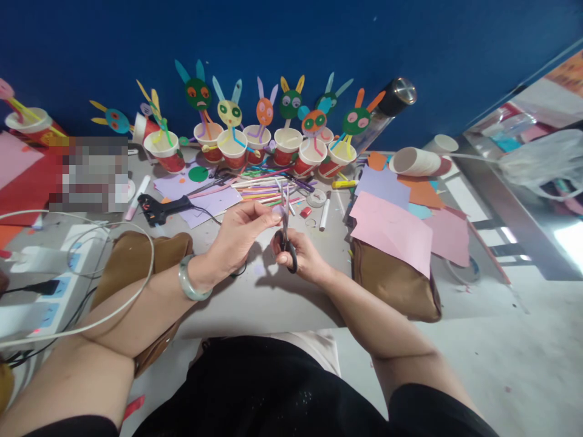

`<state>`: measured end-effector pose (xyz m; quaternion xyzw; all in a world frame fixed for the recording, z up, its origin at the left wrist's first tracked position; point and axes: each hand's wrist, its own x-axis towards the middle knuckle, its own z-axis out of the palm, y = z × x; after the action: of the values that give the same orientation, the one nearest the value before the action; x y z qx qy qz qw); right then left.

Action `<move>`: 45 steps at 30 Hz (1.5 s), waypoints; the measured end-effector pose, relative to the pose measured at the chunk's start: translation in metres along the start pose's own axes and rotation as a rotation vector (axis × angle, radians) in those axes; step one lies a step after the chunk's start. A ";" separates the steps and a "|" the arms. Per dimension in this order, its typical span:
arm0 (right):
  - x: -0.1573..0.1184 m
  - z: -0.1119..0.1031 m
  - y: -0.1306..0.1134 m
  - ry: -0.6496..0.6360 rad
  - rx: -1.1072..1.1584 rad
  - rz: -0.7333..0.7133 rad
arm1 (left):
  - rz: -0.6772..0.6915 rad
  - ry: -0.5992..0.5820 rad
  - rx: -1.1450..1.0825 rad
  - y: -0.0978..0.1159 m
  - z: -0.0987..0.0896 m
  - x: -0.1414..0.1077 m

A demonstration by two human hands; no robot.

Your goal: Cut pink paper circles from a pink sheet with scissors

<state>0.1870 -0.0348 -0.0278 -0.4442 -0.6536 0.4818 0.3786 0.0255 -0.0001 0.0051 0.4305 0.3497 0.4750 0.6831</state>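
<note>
Pinched in left fingers (pixel 265 222): small purple paper piece (pixel 277 210), beside blades of black-handled scissors (pixel 285 233) grasped in right fingers (pixel 283 259). Best turned slowly against the blades, skin clear of edges. Beyond, on table (pixel 273 309): glue gun (pixel 172 207), cups (pixel 232 159) with eared paper faces (pixel 230 114).

Scissors (pixel 286 237) and a small purple paper piece (pixel 277 212), before paper cups (pixel 233 150) bearing long-eared figures (pixel 230 113).
The left hand (pixel 237 233) pinches the piece beside the blades; the right hand (pixel 304 258) holds the black handles. On the counter (pixel 218 312), colored sticks (pixel 266 189) lie between a black glue gun (pixel 168 209) and a pink sheet (pixel 392 232).
</note>
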 end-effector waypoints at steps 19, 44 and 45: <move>0.000 0.001 -0.001 0.003 -0.007 0.005 | -0.008 0.004 -0.014 0.002 0.002 -0.001; 0.000 -0.001 -0.001 0.007 0.000 -0.008 | 0.050 -0.016 0.030 0.000 -0.001 0.000; 0.000 -0.001 -0.001 0.007 0.002 -0.009 | 0.053 -0.020 0.034 0.000 -0.002 0.000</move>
<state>0.1875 -0.0344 -0.0262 -0.4425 -0.6540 0.4790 0.3834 0.0243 0.0007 0.0041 0.4559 0.3396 0.4826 0.6663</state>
